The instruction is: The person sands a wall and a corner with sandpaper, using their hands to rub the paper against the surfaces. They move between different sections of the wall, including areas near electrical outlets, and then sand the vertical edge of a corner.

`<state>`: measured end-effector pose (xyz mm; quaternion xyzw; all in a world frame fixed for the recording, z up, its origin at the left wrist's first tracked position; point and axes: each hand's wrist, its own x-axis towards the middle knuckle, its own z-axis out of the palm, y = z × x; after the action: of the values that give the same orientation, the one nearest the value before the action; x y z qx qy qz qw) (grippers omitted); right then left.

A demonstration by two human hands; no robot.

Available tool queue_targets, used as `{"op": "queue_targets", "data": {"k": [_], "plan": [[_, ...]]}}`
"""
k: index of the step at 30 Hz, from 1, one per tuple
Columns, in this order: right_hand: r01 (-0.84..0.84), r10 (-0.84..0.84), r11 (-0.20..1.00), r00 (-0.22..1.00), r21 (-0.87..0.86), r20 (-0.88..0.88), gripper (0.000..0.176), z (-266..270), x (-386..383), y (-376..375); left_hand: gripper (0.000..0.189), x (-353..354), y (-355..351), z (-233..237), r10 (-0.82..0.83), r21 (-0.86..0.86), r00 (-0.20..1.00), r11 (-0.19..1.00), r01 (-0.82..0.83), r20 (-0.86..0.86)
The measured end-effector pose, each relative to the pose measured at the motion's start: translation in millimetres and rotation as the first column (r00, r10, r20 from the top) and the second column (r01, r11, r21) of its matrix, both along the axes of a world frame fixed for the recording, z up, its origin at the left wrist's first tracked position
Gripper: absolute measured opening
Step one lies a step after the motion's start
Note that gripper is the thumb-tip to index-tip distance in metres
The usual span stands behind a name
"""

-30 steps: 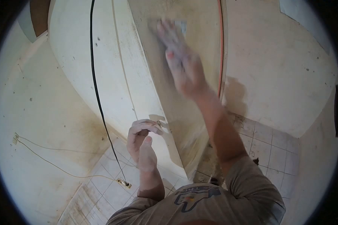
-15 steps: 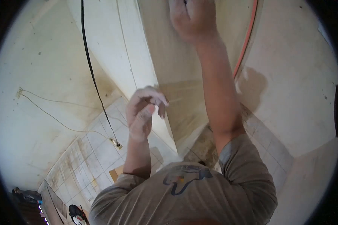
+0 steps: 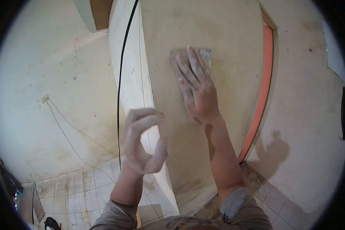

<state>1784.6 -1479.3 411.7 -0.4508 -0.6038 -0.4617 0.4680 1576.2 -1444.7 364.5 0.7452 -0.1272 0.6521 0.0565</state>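
Note:
My right hand (image 3: 203,92), dusted with white powder, lies flat against the beige wall face (image 3: 188,142) with fingers spread. Under its fingers it presses a piece of sandpaper (image 3: 207,57), grey with printed marks on the visible corner; most of the sheet is hidden by the fingers. My left hand (image 3: 138,134), also powdery, hovers in front of the wall's white vertical edge (image 3: 151,130). Its fingers curve in a wide C, thumb apart from them, and nothing is between them.
A black cable (image 3: 120,76) hangs left of the wall corner. Thin cords run from a wall outlet (image 3: 45,99) toward the tiled floor (image 3: 76,203). On the right stands a door frame with a red-orange strip (image 3: 266,76). A dark object (image 3: 51,223) lies at lower left.
The view has tilted upward. My right hand, earlier cut off at the top edge, now shows flat on the sandpaper. My left hand's fingers have spread from a near-pinch into a wide curve.

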Motion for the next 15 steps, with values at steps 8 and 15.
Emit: {"op": "queue_targets", "data": {"k": [8,15], "plan": [[-0.011,0.011,1.0,1.0,0.003,0.027,0.057,-31,-1,1,0.097,38,-15,46,-0.041,-0.033,0.978,0.998,0.049,0.204],[-0.021,0.021,1.0,0.997,0.005,-0.078,0.062,-11,-19,0,0.077,60,9,58,0.255,0.077,0.955,0.96,-0.268,0.149]]}}
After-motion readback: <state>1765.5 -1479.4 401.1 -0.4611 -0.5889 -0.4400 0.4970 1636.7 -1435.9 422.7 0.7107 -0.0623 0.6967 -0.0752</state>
